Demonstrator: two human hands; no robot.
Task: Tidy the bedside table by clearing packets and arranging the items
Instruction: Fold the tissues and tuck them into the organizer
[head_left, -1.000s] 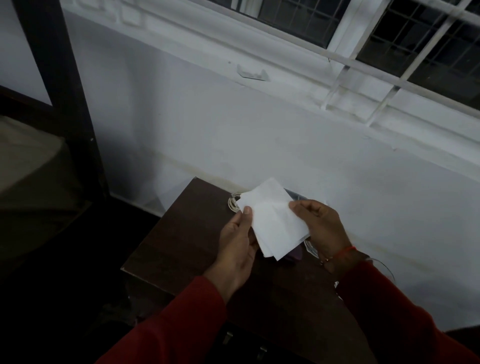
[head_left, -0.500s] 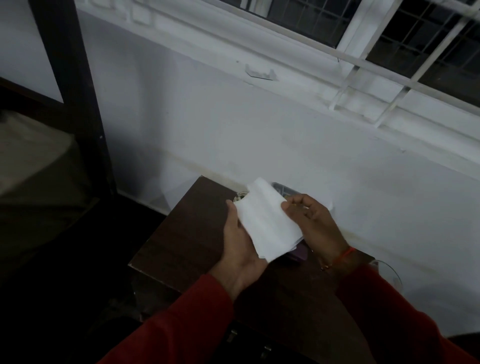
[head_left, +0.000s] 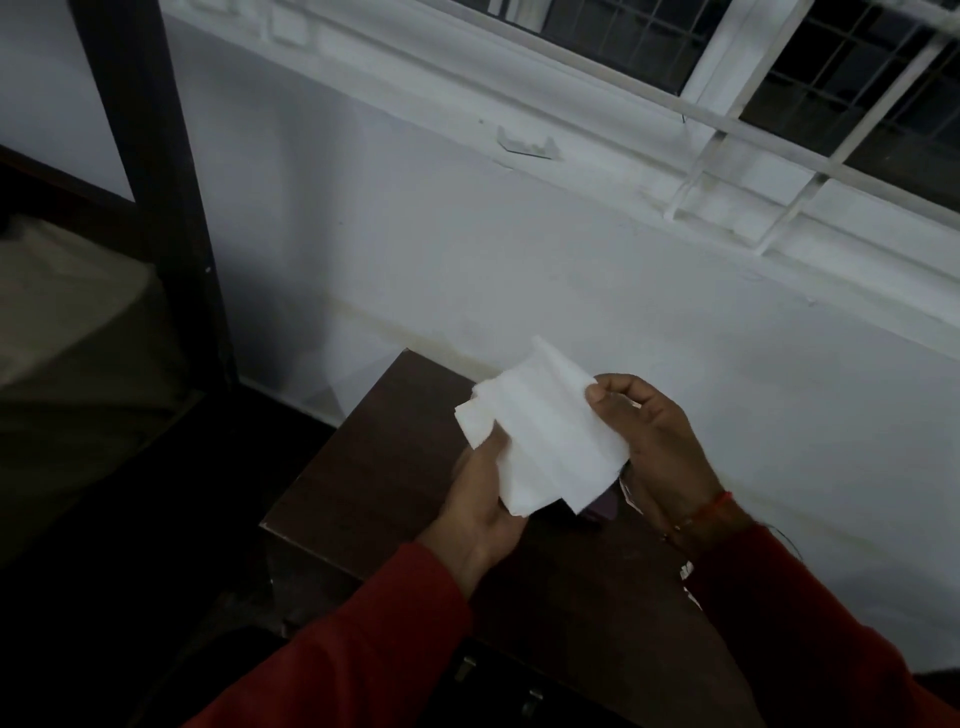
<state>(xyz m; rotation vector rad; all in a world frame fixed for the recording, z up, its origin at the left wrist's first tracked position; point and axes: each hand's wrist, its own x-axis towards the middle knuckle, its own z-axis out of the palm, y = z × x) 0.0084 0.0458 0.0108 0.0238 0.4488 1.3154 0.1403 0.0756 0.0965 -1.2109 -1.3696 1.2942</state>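
White folded paper (head_left: 545, 436) sits between your two hands, held up above the dark wooden worktop (head_left: 374, 467). Your left hand (head_left: 480, 512) cups it from below, fingers curled under the lower left edge and thumb pressed against the sheet's face, so that hand is closed on the paper. Your right hand (head_left: 657, 449) pinches the upper right corner between thumb and forefinger, the other fingers loosely curled behind. The sheet shows several creases and tilts with its top corner pointing away from you, toward the white wall (head_left: 467, 249). Just under your right hand, a small purple thing (head_left: 602, 506) peeks out from beneath the paper's lower corner; you cannot tell what it is. Both your sleeves are red, and a red thread band (head_left: 714, 501) circles your right wrist.
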